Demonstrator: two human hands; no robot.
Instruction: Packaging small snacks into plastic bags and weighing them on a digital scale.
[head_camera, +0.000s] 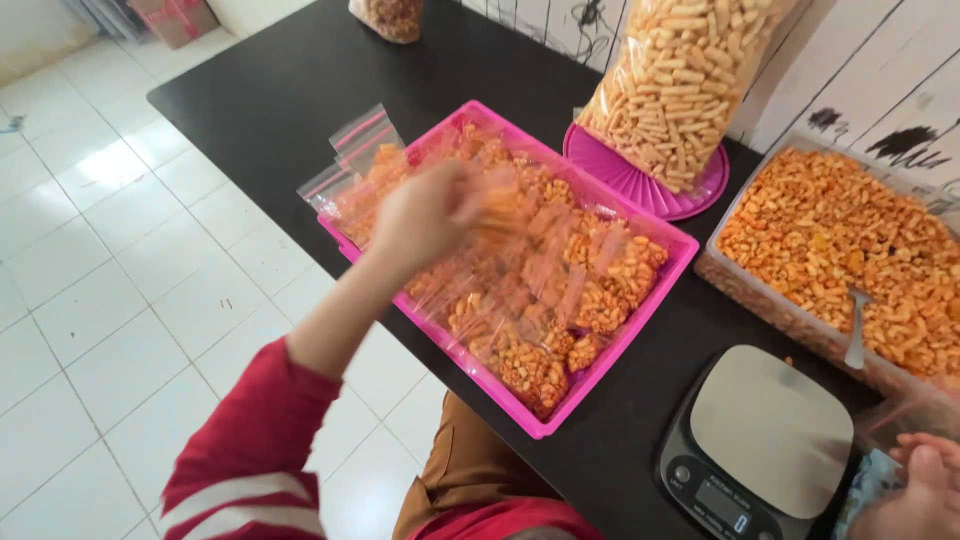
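My left fingers pinch a snack bag over the pink tray, mid-frame; my right fingers, lower right, I cannot tell.

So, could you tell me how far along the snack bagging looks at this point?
Done: the pink tray already holds many filled snack bags. In hand: the left hand sets a blurred bag over the tray; the right hand is by the scale, which is bare. Left: the clear tub is full of loose snacks.

Bare black table open at far left; pink tray fills the middle; tall snack bag, clear snack bin, kitchen scale crowd the right side
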